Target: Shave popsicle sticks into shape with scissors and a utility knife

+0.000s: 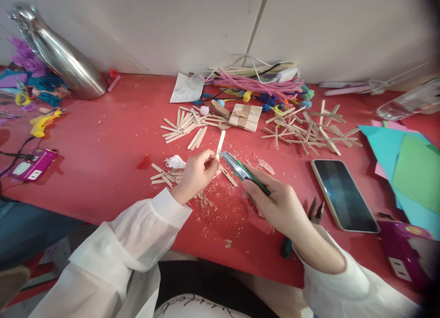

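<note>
Between its thumb and fingers, my left hand (199, 173) pinches a wooden craft stick (220, 143) that points up and away from me. My right hand (275, 199) is wrapped around a green utility knife (256, 178). The knife's blade (227, 157) is out, with its tip at or very near the stick, just beside my left fingertips; whether it touches I cannot tell. Wood shavings (209, 203) lie scattered over the red table below both hands. Another craft stick (228, 176) rests under the blade, and several more sticks (165, 175) lie left of my left hand.
Loose craft sticks (184, 124), a bound stick bundle (245, 117) and joined sticks (309, 128) lie farther back. A phone (345, 196), pliers (316, 210) and coloured paper (417, 171) are at right. A steel jug (68, 57) and purple glue-gun-like socket box (34, 164) stand left.
</note>
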A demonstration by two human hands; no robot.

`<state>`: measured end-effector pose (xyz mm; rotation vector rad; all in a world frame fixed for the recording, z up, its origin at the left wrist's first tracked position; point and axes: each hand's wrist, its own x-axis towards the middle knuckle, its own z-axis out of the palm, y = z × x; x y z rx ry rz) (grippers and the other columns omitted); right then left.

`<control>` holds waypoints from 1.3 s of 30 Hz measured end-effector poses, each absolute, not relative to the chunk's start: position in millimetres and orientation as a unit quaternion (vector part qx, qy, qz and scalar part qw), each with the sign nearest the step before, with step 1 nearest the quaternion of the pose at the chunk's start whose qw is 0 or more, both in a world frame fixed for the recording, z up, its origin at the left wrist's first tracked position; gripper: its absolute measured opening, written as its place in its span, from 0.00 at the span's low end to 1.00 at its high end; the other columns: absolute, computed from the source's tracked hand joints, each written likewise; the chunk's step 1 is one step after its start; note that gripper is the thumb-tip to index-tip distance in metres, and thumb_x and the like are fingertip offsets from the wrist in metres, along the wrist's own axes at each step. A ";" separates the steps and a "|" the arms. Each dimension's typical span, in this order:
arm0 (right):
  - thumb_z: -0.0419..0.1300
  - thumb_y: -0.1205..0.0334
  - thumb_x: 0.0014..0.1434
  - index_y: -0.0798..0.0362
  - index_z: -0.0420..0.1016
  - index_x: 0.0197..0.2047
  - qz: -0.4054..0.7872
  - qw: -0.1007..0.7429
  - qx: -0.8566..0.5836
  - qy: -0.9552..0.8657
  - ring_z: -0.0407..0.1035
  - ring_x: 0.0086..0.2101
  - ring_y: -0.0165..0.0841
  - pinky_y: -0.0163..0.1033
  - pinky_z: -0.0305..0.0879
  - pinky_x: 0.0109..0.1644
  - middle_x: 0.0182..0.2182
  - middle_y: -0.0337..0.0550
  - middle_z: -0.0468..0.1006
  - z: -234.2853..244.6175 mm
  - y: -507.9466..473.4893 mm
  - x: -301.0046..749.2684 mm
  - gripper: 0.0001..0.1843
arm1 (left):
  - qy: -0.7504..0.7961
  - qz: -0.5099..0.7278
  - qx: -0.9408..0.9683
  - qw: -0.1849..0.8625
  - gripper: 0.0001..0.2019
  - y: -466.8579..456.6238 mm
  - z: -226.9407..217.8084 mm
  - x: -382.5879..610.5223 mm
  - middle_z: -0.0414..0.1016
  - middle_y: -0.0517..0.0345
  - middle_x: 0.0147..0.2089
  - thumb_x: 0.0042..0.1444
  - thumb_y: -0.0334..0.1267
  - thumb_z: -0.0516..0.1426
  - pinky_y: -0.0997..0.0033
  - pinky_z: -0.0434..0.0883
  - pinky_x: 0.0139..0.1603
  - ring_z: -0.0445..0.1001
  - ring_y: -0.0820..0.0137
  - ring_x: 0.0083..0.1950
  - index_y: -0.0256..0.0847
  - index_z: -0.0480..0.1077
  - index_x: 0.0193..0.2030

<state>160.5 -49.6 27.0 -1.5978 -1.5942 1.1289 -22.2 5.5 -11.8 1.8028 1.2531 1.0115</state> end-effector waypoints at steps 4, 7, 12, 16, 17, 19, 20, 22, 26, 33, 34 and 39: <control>0.53 0.50 0.57 0.54 0.67 0.56 0.426 0.302 -0.611 -0.596 0.56 0.13 0.23 0.31 0.57 0.15 0.21 0.36 0.71 25.9 -50.4 160.9 0.26 | 0.484 0.388 0.712 0.329 0.08 5.7 -12.9 -22.9 0.72 0.59 0.26 0.60 0.38 0.49 0.75 0.69 0.30 0.71 0.75 0.27 0.39 0.63 0.31; 0.53 0.49 0.57 0.54 0.66 0.57 0.419 0.297 -0.616 -0.597 0.57 0.14 0.23 0.31 0.58 0.16 0.20 0.35 0.71 24.8 -51.0 160.9 0.27 | 0.486 0.385 0.724 0.302 0.08 4.9 -9.6 -23.2 0.72 0.59 0.26 0.60 0.37 0.50 0.75 0.68 0.29 0.71 0.75 0.27 0.39 0.64 0.31; 0.53 0.50 0.57 0.56 0.66 0.57 0.410 0.296 -0.617 -0.603 0.56 0.14 0.23 0.31 0.57 0.16 0.20 0.35 0.71 25.3 -50.4 159.8 0.28 | 0.491 0.374 0.733 0.287 0.08 3.0 -3.2 -23.7 0.71 0.60 0.25 0.59 0.36 0.50 0.76 0.67 0.27 0.71 0.75 0.26 0.39 0.63 0.29; 0.52 0.51 0.57 0.56 0.68 0.55 0.422 0.309 -0.606 -0.600 0.56 0.13 0.23 0.31 0.56 0.14 0.20 0.35 0.71 26.4 -49.1 158.7 0.26 | 0.484 0.395 0.697 0.352 0.08 3.2 -4.0 -22.4 0.71 0.60 0.26 0.59 0.37 0.50 0.77 0.69 0.29 0.74 0.74 0.28 0.39 0.63 0.30; 0.52 0.51 0.57 0.56 0.68 0.55 0.424 0.312 -0.603 -0.599 0.56 0.13 0.23 0.30 0.56 0.14 0.20 0.35 0.71 26.3 -48.9 158.5 0.26 | 0.481 0.403 0.681 0.378 0.07 3.4 -4.8 -21.8 0.71 0.60 0.26 0.59 0.37 0.50 0.77 0.70 0.29 0.74 0.74 0.29 0.39 0.62 0.31; 0.52 0.51 0.58 0.56 0.68 0.55 0.422 0.315 -0.602 -0.601 0.56 0.13 0.23 0.30 0.56 0.14 0.20 0.35 0.70 25.6 -48.9 158.3 0.25 | 0.477 0.411 0.653 0.421 0.07 4.0 -6.5 -20.6 0.71 0.60 0.27 0.59 0.37 0.50 0.77 0.71 0.30 0.75 0.74 0.30 0.39 0.62 0.31; 0.52 0.51 0.58 0.55 0.68 0.55 0.419 0.314 -0.603 -0.602 0.56 0.13 0.22 0.30 0.56 0.14 0.20 0.35 0.70 25.3 -49.1 158.4 0.25 | 0.477 0.410 0.644 0.435 0.08 4.3 -7.2 -20.2 0.71 0.60 0.27 0.59 0.38 0.50 0.77 0.71 0.30 0.75 0.74 0.30 0.39 0.62 0.30; 0.52 0.51 0.58 0.54 0.67 0.56 0.410 0.313 -0.606 -0.606 0.55 0.13 0.22 0.30 0.57 0.15 0.19 0.34 0.69 24.9 -49.8 158.8 0.26 | 0.478 0.405 0.638 0.447 0.08 4.7 -8.3 -19.6 0.71 0.59 0.27 0.59 0.38 0.50 0.77 0.71 0.30 0.76 0.74 0.30 0.39 0.62 0.30; 0.52 0.51 0.58 0.53 0.67 0.56 0.408 0.306 -0.610 -0.607 0.56 0.14 0.22 0.30 0.57 0.15 0.20 0.33 0.69 25.4 -50.8 159.6 0.25 | 0.476 0.408 0.640 0.444 0.09 5.4 -10.7 -20.1 0.72 0.59 0.27 0.59 0.40 0.51 0.75 0.72 0.32 0.76 0.73 0.30 0.39 0.62 0.30; 0.52 0.50 0.58 0.55 0.66 0.57 0.403 0.299 -0.610 -0.613 0.57 0.14 0.23 0.30 0.58 0.15 0.20 0.34 0.69 26.3 -51.2 159.3 0.27 | 0.479 0.403 0.666 0.406 0.09 6.1 -16.0 -21.1 0.74 0.57 0.28 0.60 0.40 0.50 0.73 0.71 0.33 0.74 0.73 0.30 0.39 0.62 0.31; 0.51 0.50 0.58 0.55 0.66 0.57 0.401 0.297 -0.610 -0.615 0.57 0.14 0.23 0.30 0.58 0.16 0.20 0.34 0.69 26.1 -51.2 159.2 0.27 | 0.478 0.404 0.669 0.400 0.09 6.1 -16.2 -21.0 0.73 0.58 0.28 0.60 0.40 0.50 0.74 0.71 0.33 0.74 0.74 0.29 0.39 0.62 0.31; 0.51 0.50 0.58 0.57 0.66 0.57 0.397 0.291 -0.614 -0.617 0.57 0.14 0.23 0.30 0.58 0.16 0.19 0.33 0.68 24.0 -50.6 159.2 0.27 | 0.480 0.396 0.708 0.334 0.08 5.9 -12.7 -22.0 0.72 0.59 0.26 0.59 0.37 0.50 0.75 0.68 0.30 0.72 0.74 0.28 0.39 0.63 0.30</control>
